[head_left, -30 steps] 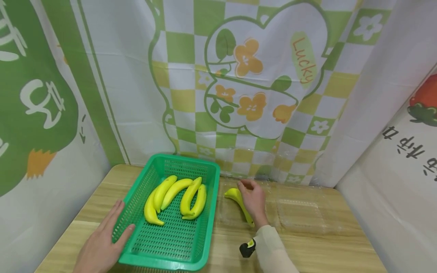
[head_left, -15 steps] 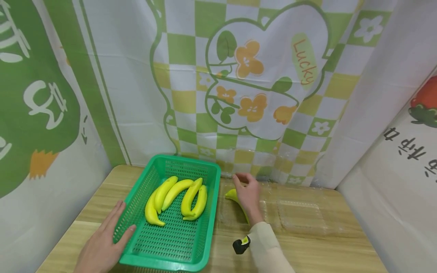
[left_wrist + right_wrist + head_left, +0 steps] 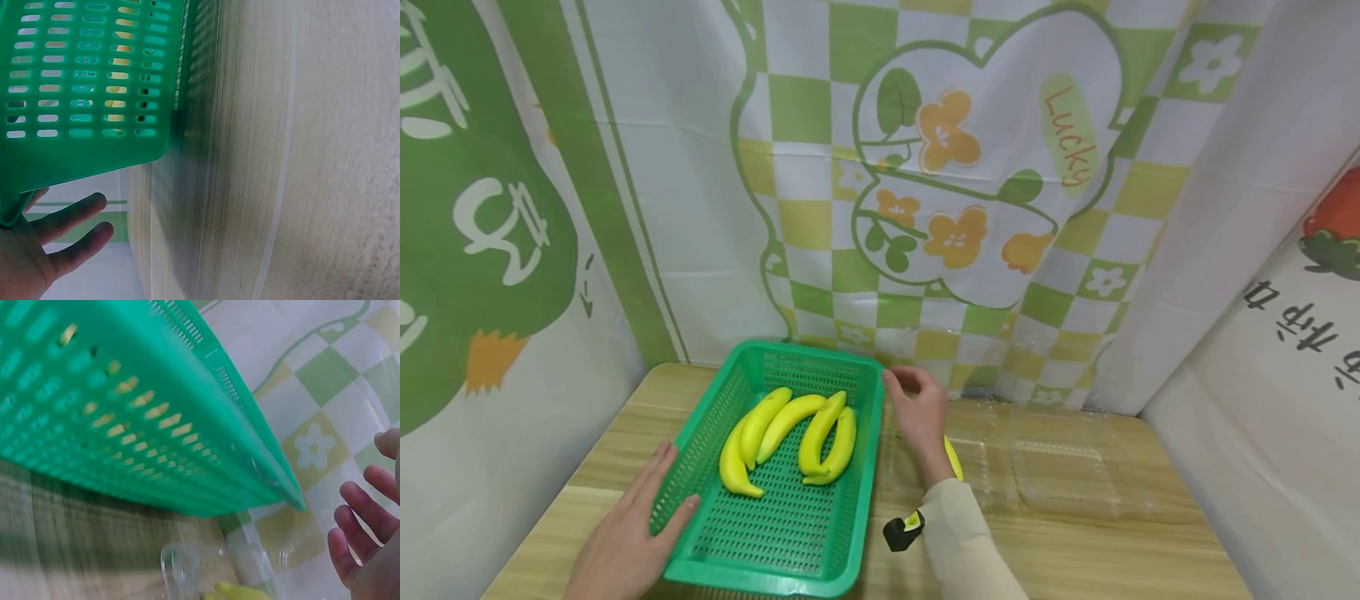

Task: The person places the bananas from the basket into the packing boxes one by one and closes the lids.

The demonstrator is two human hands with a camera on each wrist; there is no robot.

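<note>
Head cam first: nearest is the left hand (image 3: 628,525), fingers straight and laid along the outside of a green slotted plastic basket (image 3: 760,581), thumb over the rim. Nothing's clenched, it's just resting on there, and the left wrist cam shows those fingers spread too. Past the left thumb, inside the basket, lie five curved yellow fake-or-real (can't tell) bananas (image 3: 786,421).

Over by the basket's far right corner is the right hand (image 3: 919,421): fingers loosely bent, holding nothing. Right wrist cam shows a gap between its fingertips and the basket. Below those fingers, mostly hidden, is a single loose yellow banana (image 3: 953,460), seemingly in a clear plastic tray (image 3: 165,565). A second clear tray (image 3: 1058,471) sits right of the fingers on the wood-grain table (image 3: 1090,554). Beyond the fingertips hangs a green-and-yellow checked cloth (image 3: 955,192).

My read: the step in hand is getting a hand to each side of the basket. Moving it would call for the right fingers to reach the rim and both hands to take hold; going for the loose banana would mean dropping the right fingers onto it.
</note>
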